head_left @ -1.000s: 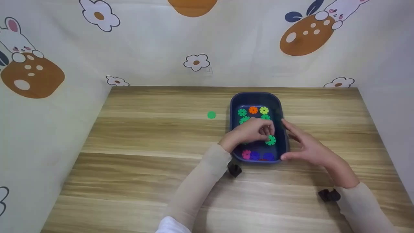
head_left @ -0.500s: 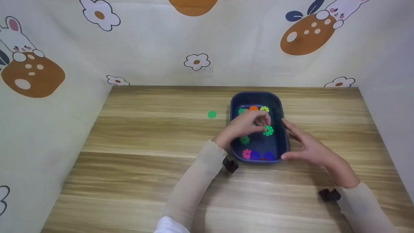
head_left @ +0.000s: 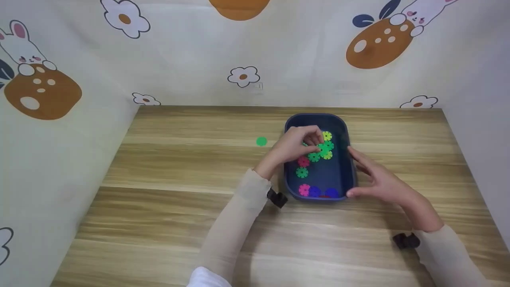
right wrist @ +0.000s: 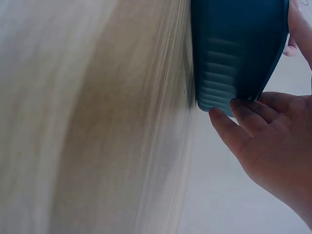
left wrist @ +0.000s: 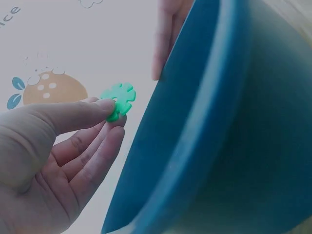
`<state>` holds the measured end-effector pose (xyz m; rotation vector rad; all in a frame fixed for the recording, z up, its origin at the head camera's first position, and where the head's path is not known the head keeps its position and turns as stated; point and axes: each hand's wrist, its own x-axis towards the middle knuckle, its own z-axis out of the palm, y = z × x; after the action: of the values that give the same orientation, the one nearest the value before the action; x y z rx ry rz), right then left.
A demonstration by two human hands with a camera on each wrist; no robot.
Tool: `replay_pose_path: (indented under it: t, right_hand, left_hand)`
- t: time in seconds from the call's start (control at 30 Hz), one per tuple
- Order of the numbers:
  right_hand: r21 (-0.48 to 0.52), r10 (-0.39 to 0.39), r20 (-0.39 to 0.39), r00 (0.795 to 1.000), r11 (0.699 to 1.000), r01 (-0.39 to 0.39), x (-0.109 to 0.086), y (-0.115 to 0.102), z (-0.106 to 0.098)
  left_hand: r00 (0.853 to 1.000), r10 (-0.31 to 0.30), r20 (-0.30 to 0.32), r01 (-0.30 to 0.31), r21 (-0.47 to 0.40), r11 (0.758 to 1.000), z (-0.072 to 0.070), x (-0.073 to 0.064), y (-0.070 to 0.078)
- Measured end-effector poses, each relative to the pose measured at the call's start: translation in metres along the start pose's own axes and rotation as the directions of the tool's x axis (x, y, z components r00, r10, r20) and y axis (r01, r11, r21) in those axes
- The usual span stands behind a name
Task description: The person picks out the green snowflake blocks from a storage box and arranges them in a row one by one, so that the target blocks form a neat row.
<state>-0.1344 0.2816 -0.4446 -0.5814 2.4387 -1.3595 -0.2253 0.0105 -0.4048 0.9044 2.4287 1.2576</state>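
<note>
A dark blue plastic bin (head_left: 326, 173) stands on the table with several notched snowflake discs inside. Over its far half, my left hand (head_left: 295, 142) pinches a bright green snowflake disc (left wrist: 122, 95) between thumb and fingers; the left wrist view shows it above the rim. Beneath that hand lie more discs, partly hidden, among them a yellow disc (head_left: 327, 136). My right hand (head_left: 378, 181) touches the bin's right side with extended fingers, its thumb at the near right corner. In the right wrist view, fingertips (right wrist: 218, 114) rest against the ribbed outer wall.
A single green disc (head_left: 261, 141) lies on the wooden table (head_left: 179, 159) left of the bin. Pink and blue discs (head_left: 314, 191) lie along the bin's near end. Behind the table hangs a patterned cloth backdrop (head_left: 191, 59).
Holding the green disc, my left hand has moved away from me and to the left inside the bin, uncovering discs nearer its front. My right hand has stayed at the bin's side.
</note>
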Motion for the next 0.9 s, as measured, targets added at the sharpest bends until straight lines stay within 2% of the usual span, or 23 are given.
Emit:
replay_pose_path:
  t: [0.33,0.5,0.63,0.9]
  right_hand:
    - [0.000,-0.003,-0.002,1.000,1.000,0.003,0.000,0.000,-0.001]
    - [0.002,0.004,-0.001,1.000,1.000,-0.004,-0.001,0.000,-0.001]
    - [0.005,0.009,0.002,1.000,1.000,-0.009,-0.001,-0.001,0.000]
    - [0.003,0.024,0.006,1.000,1.000,-0.024,0.000,-0.002,0.000]
  left_hand:
    - [0.997,-0.056,-0.051,0.055,-0.030,0.998,-0.022,-0.004,-0.002]
    - [0.994,-0.058,-0.092,0.054,-0.049,0.997,-0.034,-0.008,-0.007]
    - [0.989,-0.069,-0.135,0.059,-0.071,0.996,-0.043,-0.013,-0.012]
    - [0.969,-0.145,-0.201,0.118,-0.138,0.983,-0.059,-0.025,-0.024]
